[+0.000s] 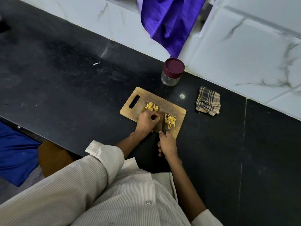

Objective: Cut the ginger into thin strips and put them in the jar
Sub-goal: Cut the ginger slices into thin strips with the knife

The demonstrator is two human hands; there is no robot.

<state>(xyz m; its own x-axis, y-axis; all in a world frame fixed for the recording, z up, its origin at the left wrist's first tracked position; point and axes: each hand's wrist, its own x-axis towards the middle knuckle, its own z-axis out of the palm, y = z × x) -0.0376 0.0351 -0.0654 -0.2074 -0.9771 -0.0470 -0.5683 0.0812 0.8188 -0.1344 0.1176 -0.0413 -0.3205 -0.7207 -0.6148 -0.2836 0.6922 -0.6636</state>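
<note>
A wooden cutting board (176, 114) lies on the black counter. Yellow ginger slices (151, 107) sit near its middle, and a heap of thin ginger strips (170, 121) lies to the right. My left hand (147, 121) has its fingers curled and pinches a small ginger piece (159, 117) on the board. My right hand (167, 145) grips the black handle of a knife (164, 126), whose blade points away from me between the pinched piece and the strips. A glass jar (171, 78) with a maroon lid on stands beyond the board.
A folded checked cloth (208, 101) lies right of the board. A purple cloth (167, 22) hangs over the white marble wall behind the jar. The black counter (73, 75) stretches left. Blue fabric (16, 154) lies below the counter edge at the left.
</note>
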